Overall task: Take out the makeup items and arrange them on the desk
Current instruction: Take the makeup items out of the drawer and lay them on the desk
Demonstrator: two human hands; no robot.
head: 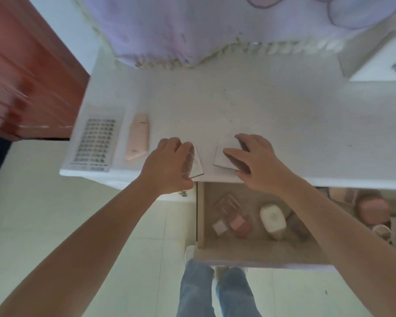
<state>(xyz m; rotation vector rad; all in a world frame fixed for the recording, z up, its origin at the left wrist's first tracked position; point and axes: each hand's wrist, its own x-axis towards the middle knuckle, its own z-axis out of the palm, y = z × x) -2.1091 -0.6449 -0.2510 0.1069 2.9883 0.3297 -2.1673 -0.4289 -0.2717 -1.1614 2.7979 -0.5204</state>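
1. While both arms reach forward over the desk (pixel 261 106), each hand sits on its own flat, pale, square item at the desk's near edge, two such items in all.
2. The left hand (pixel 169 165) has its fingers curled round the left square item (pixel 197 164), which stands tilted on edge; this grip is closed on it.
3. The right hand (pixel 256 163) lies over the right square item (pixel 224 154), thumb on its top and fingers bent at its right side, so that grip holds it too. The item looks to lie flat or nearly so on the desk.
4. The two square items are near each other but apart.
5. Two more things lie on the desk to the left: one peach-pink tube (pixel 138 137), lying lengthwise, and just beside it one clear flat pack with rows of small dark pieces (pixel 95 143).
6. Below the desk edge one drawer (pixel 200 216) stands open. In it I count one palette with pink and white pans (pixel 232 221), one white rounded bottle (pixel 273 220) and one dark item (pixel 298 225) beside it; blur hides what else lies further right.
7. One white basin (pixel 380 65) sits at the far right of the desk.
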